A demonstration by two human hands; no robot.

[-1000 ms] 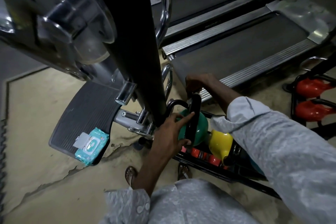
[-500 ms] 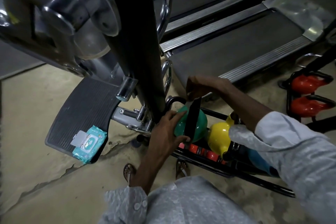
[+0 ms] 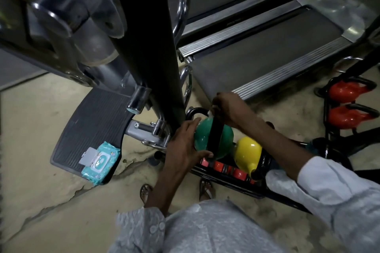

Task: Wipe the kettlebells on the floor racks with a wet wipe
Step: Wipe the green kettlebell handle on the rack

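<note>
Kettlebell (image 3: pixel 202 137), green, sat in the rack (image 3: pixel 228 172), the left hand (image 3: pixel 183 146) spread flat against it. The right hand (image 3: pixel 230 109) clenched a wipe (image 3: pixel 210 113) on its black handle (image 3: pixel 214 135). No writing was legible on the wipes pack (image 3: pixel 100 162).

No text can be read with certainty. The treadmill (image 3: pixel 267 51) bears a faint brand mark on its side rail, too dim to make out. The wipes pack (image 3: pixel 100 162) left of the green kettlebell (image 3: pixel 213 139) carries a printed label, too small to read.

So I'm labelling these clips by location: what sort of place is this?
Most likely a gym: treadmills stand behind, and coloured kettlebells sit in floor racks, a green kettlebell and red kettlebells among them.
</note>
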